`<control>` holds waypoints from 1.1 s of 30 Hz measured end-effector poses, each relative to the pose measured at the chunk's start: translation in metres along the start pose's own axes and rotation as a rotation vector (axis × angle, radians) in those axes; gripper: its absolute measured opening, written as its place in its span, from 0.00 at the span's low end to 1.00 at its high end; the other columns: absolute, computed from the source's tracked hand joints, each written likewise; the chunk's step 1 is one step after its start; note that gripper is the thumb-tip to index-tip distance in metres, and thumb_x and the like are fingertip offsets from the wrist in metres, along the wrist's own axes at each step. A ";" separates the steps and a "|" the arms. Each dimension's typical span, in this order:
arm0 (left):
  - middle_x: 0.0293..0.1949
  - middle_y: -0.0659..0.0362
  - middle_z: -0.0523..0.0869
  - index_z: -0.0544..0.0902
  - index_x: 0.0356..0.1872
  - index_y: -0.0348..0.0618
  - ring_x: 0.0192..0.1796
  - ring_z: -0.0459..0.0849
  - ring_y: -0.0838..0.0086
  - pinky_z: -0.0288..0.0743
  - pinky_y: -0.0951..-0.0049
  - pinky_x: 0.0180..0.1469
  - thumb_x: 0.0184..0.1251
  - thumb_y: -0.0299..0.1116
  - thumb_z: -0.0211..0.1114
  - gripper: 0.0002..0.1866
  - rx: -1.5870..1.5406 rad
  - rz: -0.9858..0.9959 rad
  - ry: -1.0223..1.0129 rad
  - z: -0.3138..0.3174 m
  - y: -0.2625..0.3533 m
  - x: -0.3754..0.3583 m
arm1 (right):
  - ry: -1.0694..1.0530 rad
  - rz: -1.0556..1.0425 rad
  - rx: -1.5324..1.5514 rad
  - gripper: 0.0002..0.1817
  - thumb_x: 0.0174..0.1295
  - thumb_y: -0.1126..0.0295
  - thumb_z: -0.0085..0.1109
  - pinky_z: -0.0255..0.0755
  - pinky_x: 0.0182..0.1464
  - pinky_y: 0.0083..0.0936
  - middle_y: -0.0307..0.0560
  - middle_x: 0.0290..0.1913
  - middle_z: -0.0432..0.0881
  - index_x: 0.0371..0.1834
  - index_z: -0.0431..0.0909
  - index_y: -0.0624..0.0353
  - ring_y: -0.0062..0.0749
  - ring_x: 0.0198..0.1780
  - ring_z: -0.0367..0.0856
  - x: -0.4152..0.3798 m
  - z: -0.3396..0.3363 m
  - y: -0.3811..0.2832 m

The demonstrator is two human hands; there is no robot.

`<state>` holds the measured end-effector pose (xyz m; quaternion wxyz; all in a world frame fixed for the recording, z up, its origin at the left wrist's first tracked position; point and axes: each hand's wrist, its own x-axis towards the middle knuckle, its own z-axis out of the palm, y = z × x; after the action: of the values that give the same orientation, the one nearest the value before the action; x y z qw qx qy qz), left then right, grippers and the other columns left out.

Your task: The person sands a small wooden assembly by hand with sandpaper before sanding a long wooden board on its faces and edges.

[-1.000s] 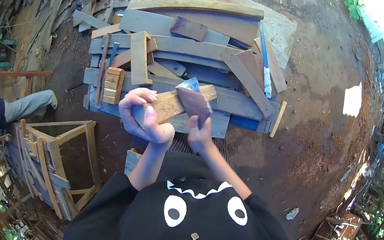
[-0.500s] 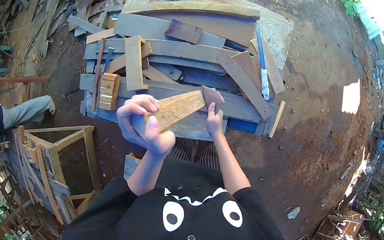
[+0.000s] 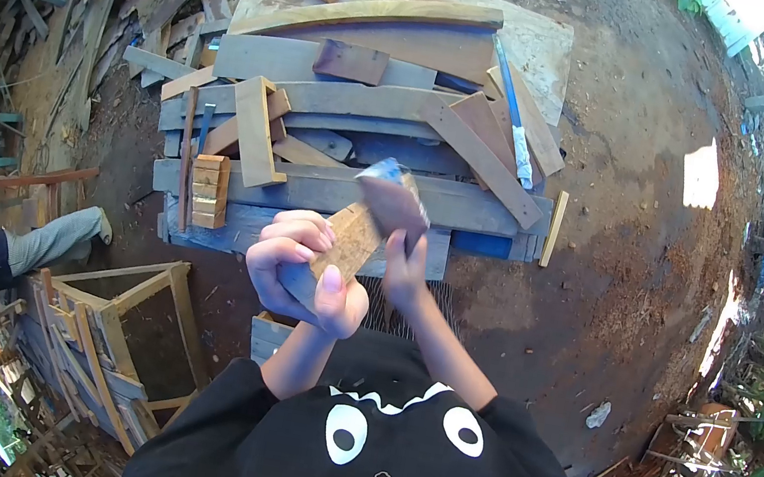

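My left hand (image 3: 308, 272) is closed around the near end of a light wooden block (image 3: 347, 245), holding it up in front of my body. Between the thumb and fingers of my right hand (image 3: 405, 268) is a piece of dark brown sandpaper (image 3: 393, 208), blurred at its edge. The sandpaper lies over the far end of the block and hides it. Beneath both hands is a low bench of grey boards (image 3: 310, 184). Just left of my hands, a small stack of wooden blocks (image 3: 208, 189) stands on the bench.
A saw-like tool with a blue blade (image 3: 513, 109) and loose planks (image 3: 481, 159) lie on the bench. Scrap wood (image 3: 128, 4) is heaped at the far left. Nearer, a wooden frame (image 3: 130, 297) stands on the left, with another person (image 3: 48, 243) beside it.
My right hand has drawn the sandpaper back toward me along the block. The block's far end, bare before, is now covered. My left hand has shifted slightly right and nearer.
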<state>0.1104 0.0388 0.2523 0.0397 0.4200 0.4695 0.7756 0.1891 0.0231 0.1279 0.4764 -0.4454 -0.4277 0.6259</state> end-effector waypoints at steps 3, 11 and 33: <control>0.23 0.55 0.66 0.62 0.30 0.40 0.26 0.66 0.72 0.64 0.74 0.29 0.39 0.32 0.50 0.14 -0.019 0.000 0.010 -0.003 0.001 -0.003 | -0.073 -0.248 0.047 0.16 0.64 0.72 0.41 0.60 0.56 0.28 0.54 0.51 0.71 0.51 0.65 0.71 0.33 0.54 0.68 -0.015 0.007 -0.010; 0.23 0.56 0.66 0.62 0.30 0.41 0.26 0.66 0.72 0.64 0.75 0.30 0.39 0.32 0.50 0.14 -0.020 -0.009 0.006 -0.012 0.000 0.000 | -0.110 0.069 0.075 0.20 0.64 0.71 0.39 0.60 0.55 0.25 0.51 0.51 0.72 0.58 0.60 0.70 0.28 0.53 0.68 -0.014 0.000 0.004; 0.22 0.56 0.66 0.63 0.30 0.41 0.26 0.64 0.74 0.63 0.75 0.30 0.41 0.32 0.47 0.12 -0.041 -0.022 0.082 -0.027 -0.010 0.013 | -0.211 0.242 -0.160 0.14 0.65 0.68 0.42 0.69 0.41 0.29 0.48 0.34 0.78 0.46 0.69 0.69 0.29 0.37 0.75 0.004 -0.010 0.026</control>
<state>0.0803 0.0316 0.2468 0.0378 0.3819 0.4594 0.8011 0.1929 0.0237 0.1002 0.3132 -0.4618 -0.4672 0.6859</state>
